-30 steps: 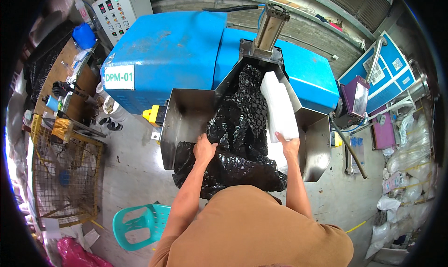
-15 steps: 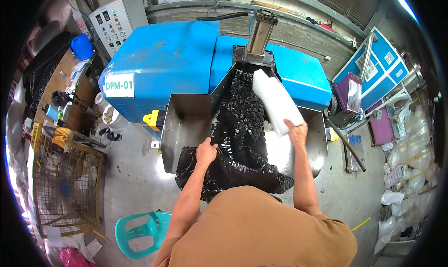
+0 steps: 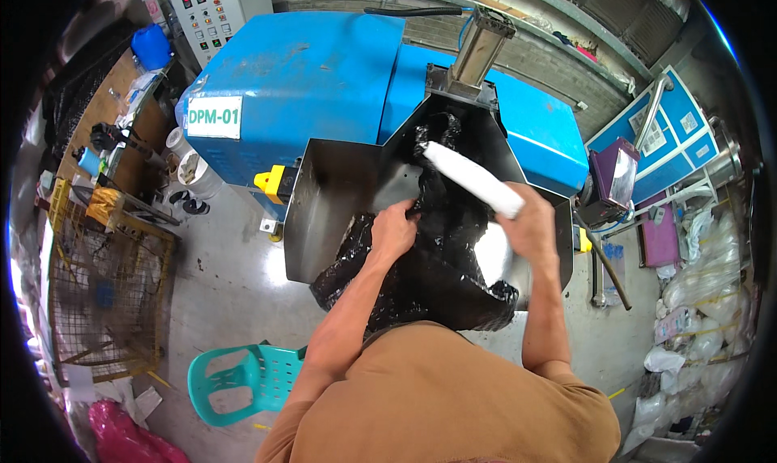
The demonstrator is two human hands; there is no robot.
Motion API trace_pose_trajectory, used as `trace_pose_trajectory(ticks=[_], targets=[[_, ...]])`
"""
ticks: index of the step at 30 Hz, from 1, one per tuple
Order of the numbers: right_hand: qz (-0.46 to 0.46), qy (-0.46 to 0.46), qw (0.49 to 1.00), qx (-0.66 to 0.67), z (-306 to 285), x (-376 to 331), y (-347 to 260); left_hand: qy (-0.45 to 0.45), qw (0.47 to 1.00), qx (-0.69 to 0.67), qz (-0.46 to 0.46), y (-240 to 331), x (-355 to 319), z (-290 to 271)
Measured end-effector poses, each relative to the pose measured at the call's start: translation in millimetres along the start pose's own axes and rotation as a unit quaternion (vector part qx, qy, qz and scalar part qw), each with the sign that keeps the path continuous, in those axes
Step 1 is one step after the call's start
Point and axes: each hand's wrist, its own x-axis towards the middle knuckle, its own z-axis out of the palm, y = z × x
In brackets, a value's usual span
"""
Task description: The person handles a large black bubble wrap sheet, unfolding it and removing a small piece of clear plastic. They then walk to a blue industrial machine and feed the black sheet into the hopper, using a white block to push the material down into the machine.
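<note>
My right hand (image 3: 530,224) is closed round the near end of a long white block (image 3: 473,177). The block is held tilted, its narrow side up and its far end pointing up the chute; its material I cannot make out. Black bubble wrap (image 3: 445,281) lies bunched over the front of the metal feed chute (image 3: 332,180), with a strand running up its throat. My left hand (image 3: 394,232) is closed on a fold of this wrap, its fingertips partly hidden. Behind the chute stands a blue machine (image 3: 316,74), topped by a metal cylinder (image 3: 481,50).
A green plastic chair (image 3: 243,382) stands behind my left arm. Yellow switch boxes (image 3: 275,182) flank the chute. At left are a wire cage (image 3: 109,301), buckets (image 3: 198,176) and a control cabinet (image 3: 214,18). Clear plastic bags (image 3: 704,277) are piled at far right.
My left hand has moved right and up, pulling the bubble wrap, which has bunched up and bared more of the chute. The white block has turned onto its narrow side and tipped leftward.
</note>
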Motion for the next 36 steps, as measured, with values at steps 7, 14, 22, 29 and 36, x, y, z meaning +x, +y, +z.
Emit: trace_pose_trajectory(ticks=[7,14,22,29,36], targets=[[-0.06,0.067,0.995,-0.05,144,13,26,0.041,0.998,0.04,-0.009,-45,47,33],[-0.031,0.036,0.997,-0.068,193,53,50,0.028,0.994,0.088,-0.065,-64,44,26],[0.029,0.105,0.991,-0.083,173,175,64,-0.119,0.984,0.026,-0.129,-151,-10,1],[0.093,0.021,0.995,-0.038,207,202,86,-0.065,0.983,0.096,-0.141,-127,-1,7],[0.078,-0.061,0.992,-0.082,110,211,53,-0.013,0.985,0.089,-0.145,-138,10,21]])
